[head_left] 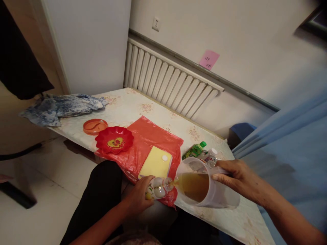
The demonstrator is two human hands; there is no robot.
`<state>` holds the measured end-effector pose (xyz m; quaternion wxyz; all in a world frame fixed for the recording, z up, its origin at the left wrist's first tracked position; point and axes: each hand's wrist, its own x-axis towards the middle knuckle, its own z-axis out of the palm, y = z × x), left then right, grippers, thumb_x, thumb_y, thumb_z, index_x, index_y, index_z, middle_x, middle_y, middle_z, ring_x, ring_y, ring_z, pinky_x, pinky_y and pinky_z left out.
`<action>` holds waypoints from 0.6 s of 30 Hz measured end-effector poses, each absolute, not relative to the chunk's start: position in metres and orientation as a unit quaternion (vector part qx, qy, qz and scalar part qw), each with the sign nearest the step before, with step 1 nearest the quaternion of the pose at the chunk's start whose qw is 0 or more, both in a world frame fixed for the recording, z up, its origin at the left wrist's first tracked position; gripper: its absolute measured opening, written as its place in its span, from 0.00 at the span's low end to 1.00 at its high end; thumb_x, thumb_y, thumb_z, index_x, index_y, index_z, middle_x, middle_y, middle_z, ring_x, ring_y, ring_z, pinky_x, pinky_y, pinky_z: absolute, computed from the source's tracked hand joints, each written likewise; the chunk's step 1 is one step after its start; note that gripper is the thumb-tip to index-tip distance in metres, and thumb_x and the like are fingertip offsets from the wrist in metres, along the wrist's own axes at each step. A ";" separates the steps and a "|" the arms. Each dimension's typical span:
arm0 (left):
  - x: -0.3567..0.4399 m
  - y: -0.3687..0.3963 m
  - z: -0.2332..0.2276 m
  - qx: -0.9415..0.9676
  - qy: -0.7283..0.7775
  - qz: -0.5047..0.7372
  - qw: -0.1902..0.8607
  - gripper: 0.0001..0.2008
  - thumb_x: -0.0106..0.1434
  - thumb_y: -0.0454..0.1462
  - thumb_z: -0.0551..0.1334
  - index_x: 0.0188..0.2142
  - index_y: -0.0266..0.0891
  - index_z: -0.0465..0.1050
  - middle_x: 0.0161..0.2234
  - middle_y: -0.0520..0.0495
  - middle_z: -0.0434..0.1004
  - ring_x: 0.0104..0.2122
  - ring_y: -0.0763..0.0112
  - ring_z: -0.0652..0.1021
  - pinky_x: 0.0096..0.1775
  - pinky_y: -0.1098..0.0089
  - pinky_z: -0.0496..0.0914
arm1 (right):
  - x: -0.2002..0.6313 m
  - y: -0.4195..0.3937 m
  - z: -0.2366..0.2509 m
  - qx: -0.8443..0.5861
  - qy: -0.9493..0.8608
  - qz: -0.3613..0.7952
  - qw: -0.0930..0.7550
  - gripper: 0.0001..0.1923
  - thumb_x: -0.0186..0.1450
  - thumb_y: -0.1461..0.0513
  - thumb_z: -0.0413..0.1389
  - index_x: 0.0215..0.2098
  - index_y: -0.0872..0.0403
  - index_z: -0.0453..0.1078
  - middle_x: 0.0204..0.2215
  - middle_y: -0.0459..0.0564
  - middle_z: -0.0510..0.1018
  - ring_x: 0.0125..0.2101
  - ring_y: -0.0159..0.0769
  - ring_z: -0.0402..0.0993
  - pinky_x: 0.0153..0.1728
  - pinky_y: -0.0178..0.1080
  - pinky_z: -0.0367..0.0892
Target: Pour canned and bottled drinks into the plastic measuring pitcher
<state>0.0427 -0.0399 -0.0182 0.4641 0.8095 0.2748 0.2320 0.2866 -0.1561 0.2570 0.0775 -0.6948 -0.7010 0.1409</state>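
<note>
My left hand is wrapped round a clear plastic bottle with a printed label, its uncapped mouth turned to the right. By its handle, my right hand grips a translucent plastic jug, which is tipped toward the bottle. Brown liquid lies in the jug and runs over its lip at the bottle's mouth. Just beyond the bottle is a yellow notebook with a white cap on top. Beneath the notebook spreads a red plastic bag.
On the floral-covered table are a red scalloped dish, an orange round lid-like tray and a crumpled blue-white cloth. Behind the jug lie a green bottle and a clear white-capped bottle. A blue curtain hangs at right.
</note>
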 end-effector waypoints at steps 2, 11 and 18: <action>0.042 -0.040 -0.019 0.808 0.274 0.234 0.467 0.37 0.44 0.29 0.60 0.56 0.40 0.56 0.55 0.40 0.67 0.55 0.55 0.68 0.57 0.56 0.62 | 0.289 -0.158 0.251 -0.703 -0.691 0.149 0.084 0.22 0.67 0.47 0.50 0.24 0.54 0.64 0.19 0.42 0.64 0.21 0.29 0.59 0.22 0.33 0.53; 0.041 -0.037 -0.017 0.785 0.287 0.232 0.497 0.39 0.42 0.28 0.60 0.56 0.42 0.57 0.55 0.43 0.68 0.55 0.55 0.69 0.58 0.57 0.61 | 0.317 -0.159 0.206 -0.724 -0.625 0.220 0.193 0.25 0.62 0.42 0.52 0.21 0.54 0.65 0.18 0.41 0.61 0.21 0.29 0.56 0.22 0.33 0.52; 0.032 -0.035 -0.019 0.761 0.301 0.263 0.511 0.37 0.43 0.28 0.60 0.55 0.42 0.59 0.52 0.44 0.70 0.52 0.56 0.72 0.54 0.60 0.65 | 0.326 -0.128 0.180 -0.716 -0.494 0.298 0.394 0.26 0.57 0.41 0.56 0.20 0.53 0.64 0.15 0.40 0.60 0.17 0.27 0.53 0.20 0.33 0.49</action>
